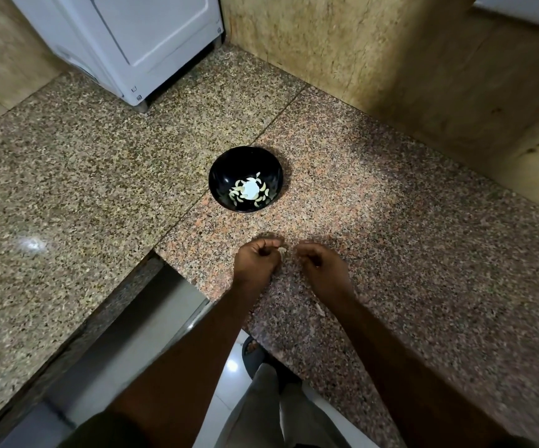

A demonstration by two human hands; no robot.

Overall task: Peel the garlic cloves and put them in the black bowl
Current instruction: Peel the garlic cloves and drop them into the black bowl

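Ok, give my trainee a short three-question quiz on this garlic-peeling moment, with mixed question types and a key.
1. True or false: the black bowl already holds peeled cloves.
2. Which hand pinches the small pale garlic piece? A) left hand B) right hand
3. Fill in: the bowl stands on the granite ____, beyond both hands.

Key: 1 true; 2 A, its fingers close on the piece while the right hand's curled fingers sit just beside it; 3 counter.
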